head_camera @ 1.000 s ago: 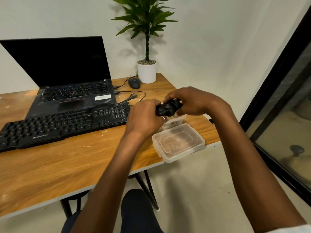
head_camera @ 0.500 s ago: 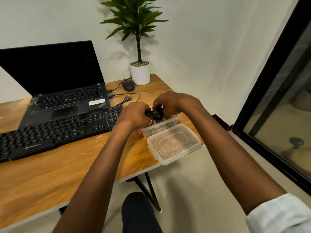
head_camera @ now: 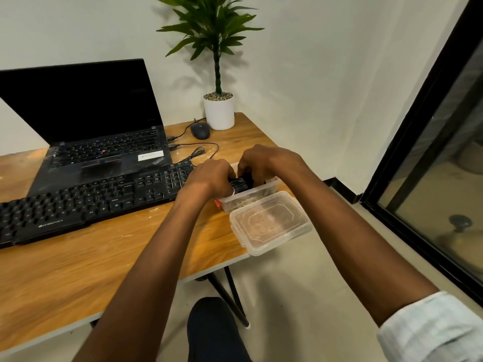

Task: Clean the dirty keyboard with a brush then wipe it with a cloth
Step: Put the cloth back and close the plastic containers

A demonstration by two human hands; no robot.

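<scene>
Wooden and pale-streaked, the desk (head_camera: pixel 78 270) stands in a corner against a white wall, with a dark-framed glass door to the right. On it lie one black keyboard (head_camera: pixel 86 199), one open laptop (head_camera: pixel 86 126) behind it, one mouse (head_camera: pixel 200 130) and one potted plant (head_camera: pixel 218 74) at the back corner.

At the desk's right end sits one clear plastic container (head_camera: pixel 251 198), and its lid (head_camera: pixel 270 222) lies just in front of it, overhanging the desk edge. Something small and red shows at the container's near-left corner; what it is cannot be told.

Both hands meet over the open container. The left hand (head_camera: pixel 209 178) and the right hand (head_camera: pixel 261 163) are closed together on a small black object (head_camera: pixel 239 184), held between them just above the container's rim. It is mostly hidden by the fingers, so whether it is the brush cannot be said, and how tightly each hand holds it is not clear either.

As a judgement, the task looks barely begun. The keyboard lies to the left of the hands, untouched by them, with pale specks on the wood near it. No brushing is under way, and no cloth can be made out anywhere on the desk. Both the brushing and the wiping appear to remain.
</scene>
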